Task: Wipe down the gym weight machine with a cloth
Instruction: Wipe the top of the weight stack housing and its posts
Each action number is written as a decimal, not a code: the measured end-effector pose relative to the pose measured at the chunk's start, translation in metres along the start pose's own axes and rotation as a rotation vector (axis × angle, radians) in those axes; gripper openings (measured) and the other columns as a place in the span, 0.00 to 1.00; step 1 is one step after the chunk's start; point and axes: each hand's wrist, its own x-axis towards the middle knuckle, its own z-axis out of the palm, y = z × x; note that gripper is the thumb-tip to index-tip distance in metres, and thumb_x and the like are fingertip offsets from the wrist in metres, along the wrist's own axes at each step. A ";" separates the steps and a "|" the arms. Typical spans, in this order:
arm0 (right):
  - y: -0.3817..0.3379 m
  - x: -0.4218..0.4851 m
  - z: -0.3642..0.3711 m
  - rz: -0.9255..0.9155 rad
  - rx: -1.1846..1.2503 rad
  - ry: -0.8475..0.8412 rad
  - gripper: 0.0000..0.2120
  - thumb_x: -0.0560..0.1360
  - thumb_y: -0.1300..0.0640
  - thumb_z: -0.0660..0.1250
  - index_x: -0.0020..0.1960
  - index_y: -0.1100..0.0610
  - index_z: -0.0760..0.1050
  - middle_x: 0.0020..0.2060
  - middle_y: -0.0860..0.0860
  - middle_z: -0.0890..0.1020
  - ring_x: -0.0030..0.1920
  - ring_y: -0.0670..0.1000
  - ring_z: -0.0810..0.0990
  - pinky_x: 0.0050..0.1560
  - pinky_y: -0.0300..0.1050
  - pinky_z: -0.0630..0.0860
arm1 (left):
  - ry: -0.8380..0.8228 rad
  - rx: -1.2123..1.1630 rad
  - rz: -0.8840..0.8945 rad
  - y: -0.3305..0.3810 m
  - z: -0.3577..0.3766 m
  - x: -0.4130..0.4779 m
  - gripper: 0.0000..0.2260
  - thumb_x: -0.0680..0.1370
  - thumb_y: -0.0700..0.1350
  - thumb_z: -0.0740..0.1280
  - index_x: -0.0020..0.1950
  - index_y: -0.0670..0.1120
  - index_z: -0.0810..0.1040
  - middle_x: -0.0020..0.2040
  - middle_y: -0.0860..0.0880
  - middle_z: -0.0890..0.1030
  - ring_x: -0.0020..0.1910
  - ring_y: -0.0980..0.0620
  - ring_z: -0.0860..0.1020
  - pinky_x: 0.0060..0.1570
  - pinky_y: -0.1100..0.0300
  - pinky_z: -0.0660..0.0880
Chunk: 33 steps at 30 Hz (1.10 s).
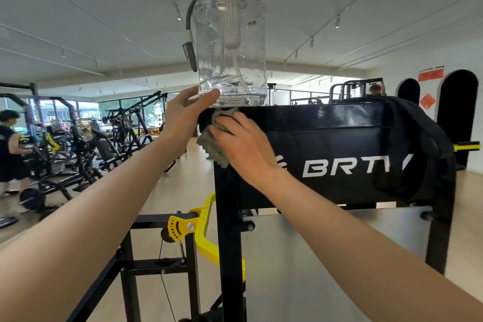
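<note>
The black weight machine (326, 138) fills the right half of the view, its top panel lettered in white. My right hand (243, 146) presses a grey-green cloth (211, 144) against the panel's upper left corner, fingers spread over the cloth. A large clear water bottle (232, 47) with a white cap stands on the machine's top edge just above that corner. My left hand (185, 110) grips the bottle at its base, thumb on the near side.
A black bag (418, 144) hangs over the machine's right end. A yellow lever (203, 227) sticks out below left of the upright post. Other gym machines and a person (10, 146) stand at the far left. Wooden floor lies between.
</note>
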 end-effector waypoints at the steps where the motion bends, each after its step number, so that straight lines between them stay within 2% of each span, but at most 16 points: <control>1: -0.003 0.007 0.003 -0.018 0.014 -0.011 0.17 0.71 0.63 0.77 0.58 0.62 0.82 0.59 0.57 0.82 0.62 0.56 0.72 0.58 0.48 0.71 | 0.008 -0.013 -0.001 -0.001 0.001 0.000 0.42 0.62 0.64 0.79 0.72 0.48 0.75 0.61 0.50 0.83 0.57 0.56 0.83 0.63 0.56 0.76; 4: 0.006 0.010 -0.005 -0.053 -0.002 -0.050 0.14 0.73 0.62 0.75 0.58 0.61 0.82 0.59 0.58 0.82 0.61 0.57 0.75 0.55 0.51 0.75 | 0.020 -0.023 0.010 -0.002 0.006 -0.001 0.44 0.62 0.65 0.79 0.73 0.47 0.74 0.64 0.49 0.82 0.60 0.53 0.82 0.63 0.56 0.77; 7: 0.038 -0.015 -0.033 -0.027 -0.061 -0.012 0.14 0.72 0.59 0.72 0.57 0.61 0.83 0.58 0.58 0.83 0.59 0.57 0.73 0.52 0.52 0.76 | 0.057 -0.023 0.030 -0.008 0.013 -0.004 0.38 0.71 0.62 0.76 0.76 0.49 0.70 0.67 0.50 0.79 0.64 0.53 0.79 0.65 0.57 0.73; 9: 0.065 -0.030 -0.058 0.092 -0.093 0.013 0.15 0.75 0.57 0.66 0.58 0.60 0.82 0.59 0.58 0.82 0.59 0.59 0.76 0.56 0.55 0.76 | 0.093 -0.036 0.061 -0.013 0.020 -0.009 0.36 0.72 0.62 0.75 0.76 0.51 0.70 0.67 0.51 0.79 0.66 0.55 0.77 0.70 0.55 0.70; 11: 0.087 -0.035 -0.079 0.267 -0.103 -0.032 0.15 0.78 0.55 0.65 0.62 0.57 0.81 0.60 0.56 0.81 0.60 0.59 0.77 0.60 0.57 0.75 | 0.123 -0.004 0.097 -0.020 0.028 -0.015 0.37 0.70 0.63 0.76 0.76 0.54 0.69 0.67 0.54 0.79 0.66 0.56 0.76 0.71 0.54 0.70; 13: 0.104 -0.029 -0.094 0.408 -0.076 -0.109 0.14 0.80 0.50 0.66 0.63 0.52 0.80 0.58 0.52 0.81 0.59 0.55 0.76 0.60 0.54 0.73 | 0.166 0.076 0.125 -0.027 0.037 -0.022 0.42 0.68 0.62 0.78 0.78 0.57 0.65 0.69 0.58 0.75 0.68 0.58 0.74 0.70 0.59 0.69; 15: 0.113 -0.015 -0.101 0.454 -0.049 -0.175 0.11 0.80 0.47 0.64 0.57 0.49 0.82 0.51 0.50 0.81 0.55 0.53 0.77 0.53 0.48 0.71 | 0.219 0.136 0.141 -0.031 0.044 -0.027 0.44 0.67 0.57 0.81 0.79 0.57 0.63 0.69 0.62 0.72 0.68 0.61 0.71 0.64 0.68 0.66; 16: 0.113 -0.008 -0.103 0.448 -0.041 -0.196 0.11 0.80 0.46 0.64 0.54 0.49 0.82 0.47 0.50 0.81 0.52 0.52 0.77 0.49 0.46 0.70 | 0.244 0.155 0.140 -0.033 0.047 -0.028 0.44 0.67 0.56 0.81 0.78 0.57 0.63 0.68 0.62 0.72 0.67 0.61 0.71 0.61 0.69 0.65; 19: 0.105 0.008 -0.097 0.432 0.057 -0.228 0.10 0.79 0.47 0.67 0.55 0.51 0.82 0.46 0.49 0.80 0.48 0.48 0.73 0.47 0.44 0.65 | 0.299 0.176 0.118 -0.037 0.051 -0.030 0.40 0.67 0.58 0.81 0.75 0.55 0.68 0.64 0.60 0.75 0.64 0.59 0.73 0.65 0.62 0.69; 23: 0.097 0.006 -0.091 0.339 0.096 -0.296 0.07 0.79 0.48 0.66 0.53 0.49 0.81 0.45 0.49 0.77 0.49 0.51 0.74 0.44 0.45 0.63 | 0.310 0.193 0.104 -0.045 0.051 -0.034 0.42 0.64 0.61 0.81 0.74 0.55 0.68 0.66 0.57 0.77 0.65 0.56 0.75 0.69 0.55 0.72; 26: 0.118 0.006 -0.108 0.410 0.114 -0.361 0.09 0.79 0.49 0.66 0.55 0.51 0.82 0.46 0.50 0.78 0.48 0.50 0.74 0.46 0.45 0.65 | 0.314 0.207 0.102 -0.050 0.051 -0.040 0.44 0.64 0.61 0.81 0.76 0.54 0.66 0.67 0.58 0.76 0.67 0.57 0.74 0.69 0.60 0.69; 28: 0.139 0.009 -0.116 0.507 0.098 -0.409 0.10 0.78 0.49 0.66 0.50 0.54 0.83 0.42 0.53 0.80 0.45 0.55 0.76 0.44 0.47 0.69 | 0.327 0.196 0.102 -0.051 0.054 -0.044 0.41 0.66 0.57 0.82 0.75 0.55 0.66 0.63 0.62 0.75 0.64 0.60 0.73 0.63 0.68 0.66; 29: 0.148 0.013 -0.118 0.550 0.098 -0.429 0.11 0.77 0.50 0.66 0.47 0.56 0.83 0.40 0.55 0.80 0.44 0.58 0.78 0.43 0.49 0.71 | 0.336 0.187 0.102 -0.051 0.056 -0.046 0.41 0.67 0.56 0.81 0.75 0.55 0.66 0.62 0.62 0.75 0.63 0.60 0.73 0.62 0.68 0.66; 31: 0.156 0.023 -0.117 0.599 0.121 -0.480 0.12 0.75 0.51 0.67 0.46 0.60 0.83 0.38 0.57 0.81 0.45 0.60 0.80 0.42 0.50 0.73 | 0.349 0.169 0.098 -0.051 0.060 -0.048 0.41 0.67 0.56 0.81 0.76 0.54 0.66 0.64 0.60 0.76 0.63 0.60 0.74 0.65 0.65 0.69; 33: 0.147 0.032 -0.112 0.578 0.141 -0.514 0.11 0.76 0.50 0.69 0.49 0.56 0.84 0.39 0.53 0.81 0.46 0.57 0.79 0.42 0.46 0.68 | 0.360 0.161 0.095 -0.053 0.062 -0.049 0.42 0.66 0.59 0.81 0.76 0.54 0.66 0.66 0.58 0.77 0.65 0.58 0.76 0.69 0.58 0.71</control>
